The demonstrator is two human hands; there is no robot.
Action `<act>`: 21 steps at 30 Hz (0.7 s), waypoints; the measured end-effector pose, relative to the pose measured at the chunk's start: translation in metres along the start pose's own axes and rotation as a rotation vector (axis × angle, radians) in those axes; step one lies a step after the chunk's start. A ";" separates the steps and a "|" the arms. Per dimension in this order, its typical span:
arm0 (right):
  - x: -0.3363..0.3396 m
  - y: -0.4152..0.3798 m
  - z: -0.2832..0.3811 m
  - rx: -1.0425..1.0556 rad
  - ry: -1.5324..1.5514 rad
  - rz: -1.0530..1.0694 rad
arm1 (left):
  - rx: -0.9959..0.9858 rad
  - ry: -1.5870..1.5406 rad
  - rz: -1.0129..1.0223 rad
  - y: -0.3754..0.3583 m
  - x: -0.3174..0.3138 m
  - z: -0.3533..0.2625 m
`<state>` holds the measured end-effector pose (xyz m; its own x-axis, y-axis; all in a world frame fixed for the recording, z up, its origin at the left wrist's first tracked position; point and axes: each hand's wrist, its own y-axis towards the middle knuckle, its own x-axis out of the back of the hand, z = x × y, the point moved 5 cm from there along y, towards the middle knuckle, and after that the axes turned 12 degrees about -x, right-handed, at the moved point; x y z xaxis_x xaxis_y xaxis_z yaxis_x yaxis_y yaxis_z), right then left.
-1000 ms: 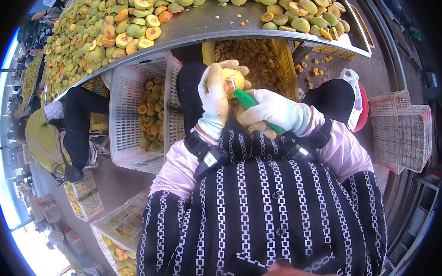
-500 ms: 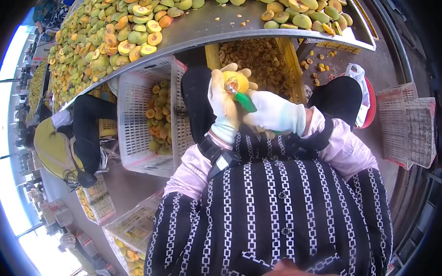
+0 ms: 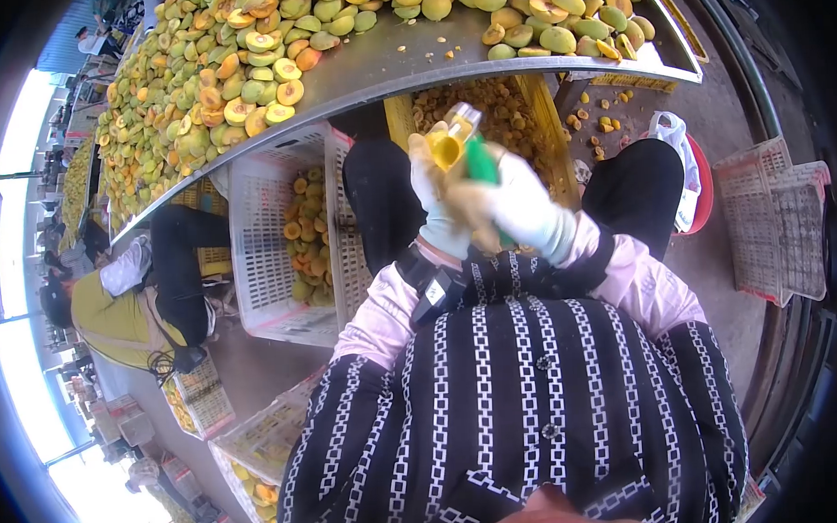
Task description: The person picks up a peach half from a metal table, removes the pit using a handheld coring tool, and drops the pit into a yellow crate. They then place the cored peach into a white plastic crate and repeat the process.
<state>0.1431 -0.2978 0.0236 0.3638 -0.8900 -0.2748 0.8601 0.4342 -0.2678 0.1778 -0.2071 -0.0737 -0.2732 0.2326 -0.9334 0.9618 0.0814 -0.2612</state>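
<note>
One yellow fruit point(image 3: 447, 153), in your left hand point(image 3: 440, 198) — fingers curled round it.
Your right hand point(image 3: 518, 205) wraps the green handle point(image 3: 481, 163), which stands nearly upright; its fingertips are too blurry to tell. The fruit lies just left of them. Past both hands — the table edge point(image 3: 486, 69).
</note>
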 end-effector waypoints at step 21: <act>0.026 0.009 0.032 -0.222 0.005 -0.021 | -0.012 0.155 0.450 -0.049 -0.083 -0.031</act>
<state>0.1718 -0.3210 0.0433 0.3441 -0.8989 -0.2712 0.7674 0.4356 -0.4704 0.1529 -0.2005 0.0244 0.1704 0.3888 -0.9054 0.9852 -0.0498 0.1640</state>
